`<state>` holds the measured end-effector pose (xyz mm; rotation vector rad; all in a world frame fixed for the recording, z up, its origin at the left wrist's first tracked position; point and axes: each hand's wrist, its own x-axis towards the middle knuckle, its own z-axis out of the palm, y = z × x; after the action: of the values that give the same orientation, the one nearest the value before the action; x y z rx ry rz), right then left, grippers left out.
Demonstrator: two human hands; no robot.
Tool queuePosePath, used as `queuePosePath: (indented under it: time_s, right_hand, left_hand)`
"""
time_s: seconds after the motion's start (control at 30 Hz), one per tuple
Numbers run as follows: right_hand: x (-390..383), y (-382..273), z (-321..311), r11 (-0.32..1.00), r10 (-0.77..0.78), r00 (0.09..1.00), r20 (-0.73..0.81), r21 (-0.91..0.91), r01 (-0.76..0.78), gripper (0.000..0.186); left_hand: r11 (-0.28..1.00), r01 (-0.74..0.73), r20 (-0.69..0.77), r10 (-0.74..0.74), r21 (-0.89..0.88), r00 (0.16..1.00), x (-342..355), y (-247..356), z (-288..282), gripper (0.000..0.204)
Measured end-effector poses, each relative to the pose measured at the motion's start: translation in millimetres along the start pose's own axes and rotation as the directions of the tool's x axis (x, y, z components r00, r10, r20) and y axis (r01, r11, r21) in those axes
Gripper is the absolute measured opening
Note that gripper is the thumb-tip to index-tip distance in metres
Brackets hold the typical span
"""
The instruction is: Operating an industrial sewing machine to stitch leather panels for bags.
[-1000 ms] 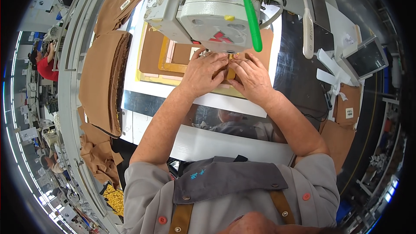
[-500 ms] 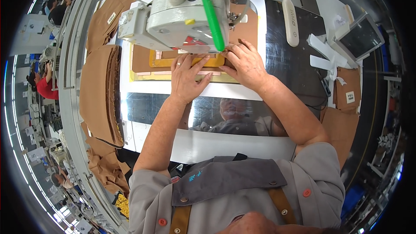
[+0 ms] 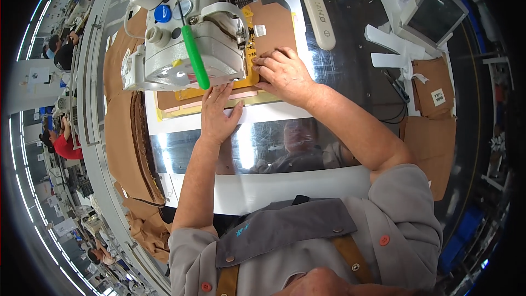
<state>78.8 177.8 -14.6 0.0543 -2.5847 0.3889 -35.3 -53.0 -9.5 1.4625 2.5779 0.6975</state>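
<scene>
Under the white sewing machine head [image 3: 167,60], brown material [image 3: 276,24] lies in a flat template with a yellow frame [image 3: 248,79]. My left hand [image 3: 218,115] rests on the template's near edge, fingers stretched out, their tips close below the head. To the machine's right, my right hand [image 3: 282,77] lies on the yellow frame and brown material, fingers spread and slightly bent. The needle area is mostly hidden by the head. A green-handled tool [image 3: 195,57] hangs across the machine's front.
Brown panels are stacked at left [image 3: 123,148] and right [image 3: 427,161]. A white hanging controller [image 3: 319,13], a screen [image 3: 435,13] and a steel plate [image 3: 241,148] surround the work. Co-workers [image 3: 66,142] sit at machines far left.
My hands, earlier close together at the needle, are now apart, the left lower and leftward, the right higher up. The view has shifted, so machine and template appear further left.
</scene>
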Motion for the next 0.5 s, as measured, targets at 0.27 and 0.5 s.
queuePosePath:
  time_s: [0.27,0.5]
  right_hand:
    - [-2,4,1,0.999,0.005,1.000,0.016,-0.037,-0.004,0.035]
    - [-5,-8,2,1.000,0.007,1.000,0.030,-0.030,-0.006,0.040]
  left_hand:
    - [0.988,-0.064,-0.017,0.067,0.139,0.998,-17,10,-8,0.061]
    - [0.989,-0.026,-0.001,0.026,0.146,1.000,-26,13,-16,0.068]
